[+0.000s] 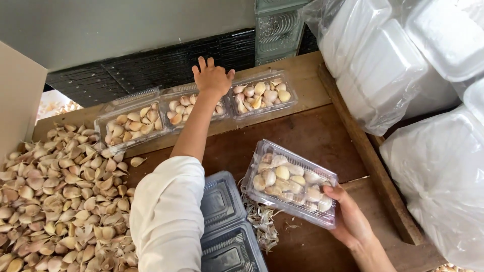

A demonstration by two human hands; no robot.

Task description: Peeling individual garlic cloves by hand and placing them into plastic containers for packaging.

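Note:
My left hand (212, 78) reaches far forward and rests on the middle clear plastic box of garlic cloves (182, 107) in a row of three at the back of the wooden table (307, 136). Another filled box (132, 122) sits to its left and a third (262, 94) to its right. My right hand (349, 217) holds a closed clear box full of garlic cloves (290, 182) by its near right corner, tilted above the table.
A large heap of loose garlic cloves (60, 196) covers the left. Empty clear boxes (227, 226) lie stacked at the near middle, with garlic skins (262, 221) beside them. Bags of white foam containers (403, 55) fill the right. A wooden strip (370, 156) edges the table.

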